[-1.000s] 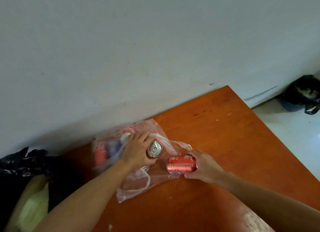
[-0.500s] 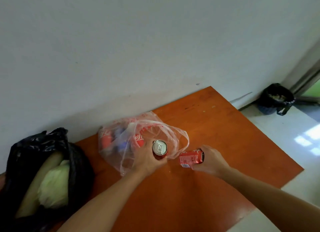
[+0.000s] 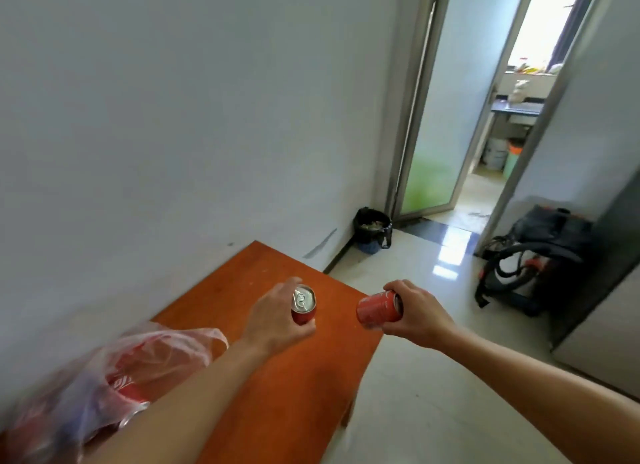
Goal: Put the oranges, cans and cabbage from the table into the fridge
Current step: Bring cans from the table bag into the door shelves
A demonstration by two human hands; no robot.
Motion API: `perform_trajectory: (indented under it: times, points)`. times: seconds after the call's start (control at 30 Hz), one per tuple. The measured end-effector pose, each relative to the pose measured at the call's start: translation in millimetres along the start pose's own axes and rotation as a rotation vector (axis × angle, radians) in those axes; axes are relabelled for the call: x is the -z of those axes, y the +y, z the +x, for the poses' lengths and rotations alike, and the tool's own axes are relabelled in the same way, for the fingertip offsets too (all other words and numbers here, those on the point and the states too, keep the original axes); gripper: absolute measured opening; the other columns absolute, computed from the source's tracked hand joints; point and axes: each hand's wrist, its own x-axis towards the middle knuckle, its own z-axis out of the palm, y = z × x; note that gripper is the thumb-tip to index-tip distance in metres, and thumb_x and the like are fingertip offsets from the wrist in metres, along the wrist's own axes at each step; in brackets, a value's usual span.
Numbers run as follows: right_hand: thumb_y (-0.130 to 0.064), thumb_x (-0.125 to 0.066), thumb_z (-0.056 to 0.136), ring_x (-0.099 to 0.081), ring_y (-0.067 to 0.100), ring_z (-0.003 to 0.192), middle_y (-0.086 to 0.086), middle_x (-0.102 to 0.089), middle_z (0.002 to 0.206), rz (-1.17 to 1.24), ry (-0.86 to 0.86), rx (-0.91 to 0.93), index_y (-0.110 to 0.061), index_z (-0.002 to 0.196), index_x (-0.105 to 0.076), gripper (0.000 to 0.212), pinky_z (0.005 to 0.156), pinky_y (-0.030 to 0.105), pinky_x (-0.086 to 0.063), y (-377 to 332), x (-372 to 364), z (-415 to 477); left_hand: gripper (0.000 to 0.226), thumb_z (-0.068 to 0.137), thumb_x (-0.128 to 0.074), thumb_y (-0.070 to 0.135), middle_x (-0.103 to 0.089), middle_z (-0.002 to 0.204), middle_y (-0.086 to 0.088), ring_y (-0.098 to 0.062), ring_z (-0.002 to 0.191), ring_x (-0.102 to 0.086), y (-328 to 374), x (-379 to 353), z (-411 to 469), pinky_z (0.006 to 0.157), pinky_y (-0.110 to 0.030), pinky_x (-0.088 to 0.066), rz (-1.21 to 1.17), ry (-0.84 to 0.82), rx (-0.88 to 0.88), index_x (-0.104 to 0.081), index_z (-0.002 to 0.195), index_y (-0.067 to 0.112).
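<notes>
My left hand point(image 3: 275, 320) grips an upright red can point(image 3: 303, 305) with its silver top showing, held above the orange-brown table point(image 3: 277, 387). My right hand point(image 3: 414, 316) grips a second red can point(image 3: 377, 312) tilted on its side, out past the table's right edge over the floor. A clear plastic bag point(image 3: 114, 373) with more red cans inside lies on the table at the lower left, partly blurred. The cabbage, oranges and fridge are out of view.
A white wall runs along the table's far side. A black-lined bin point(image 3: 372, 230) stands in the corner by an open doorway point(image 3: 491, 124). A dark bag with straps point(image 3: 540, 259) sits on the tiled floor beside a grey panel at the right.
Both hands have lifted their cans away from the plastic bag and moved right. The view has swung up and right, bringing the doorway into sight and losing the black bag with the cabbage.
</notes>
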Motion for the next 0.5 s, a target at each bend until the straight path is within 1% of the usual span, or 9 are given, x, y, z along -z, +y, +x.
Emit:
perform_trajectory:
  times: [0.1, 0.27, 0.37, 0.5]
  points:
    - [-0.043, -0.08, 0.065, -0.052, 0.013, 0.091, -0.003, -0.056, 0.114, -0.025, 0.105, -0.088, -0.025, 0.126, -0.049, 0.071, 0.077, 0.021, -0.041, 62.8, 54.1, -38.8, 0.063, 0.065, -0.07, 0.053, -0.062, 0.103, 0.009, -0.01, 0.087, -0.061, 79.4, -28.2, 25.0, 0.073, -0.028, -0.054, 0.028, -0.035, -0.147, -0.048, 0.119, 0.029]
    - [-0.045, -0.079, 0.06, -0.056, 0.015, 0.092, -0.005, -0.057, 0.111, -0.011, 0.255, -0.192, -0.028, 0.123, -0.05, 0.072, 0.083, 0.03, -0.051, 183.7, 134.5, -110.7, 0.062, 0.063, -0.07, 0.053, -0.063, 0.101, 0.007, -0.017, 0.086, -0.063, 220.7, -98.9, 59.0, 0.072, -0.033, -0.053, -0.003, -0.096, -0.289, -0.049, 0.115, 0.027]
    - [-0.048, -0.079, 0.061, -0.056, 0.014, 0.092, -0.006, -0.056, 0.11, -0.045, 0.289, -0.242, -0.029, 0.124, -0.05, 0.072, 0.083, 0.029, -0.05, 258.8, 183.5, -154.1, 0.06, 0.061, -0.07, 0.054, -0.063, 0.097, 0.006, -0.019, 0.081, -0.062, 312.5, -152.5, 73.7, 0.07, -0.036, -0.054, -0.085, -0.157, -0.333, -0.048, 0.111, 0.028]
    - [-0.051, -0.077, 0.06, -0.057, 0.015, 0.088, -0.005, -0.056, 0.105, -0.07, 0.359, -0.35, -0.03, 0.119, -0.05, 0.068, 0.078, 0.03, -0.051, 339.8, 230.5, -206.8, 0.052, 0.062, -0.071, 0.051, -0.061, 0.089, 0.009, -0.018, 0.074, -0.059, 421.2, -209.2, 82.9, 0.064, -0.031, -0.048, -0.152, -0.174, -0.413, -0.047, 0.103, 0.029]
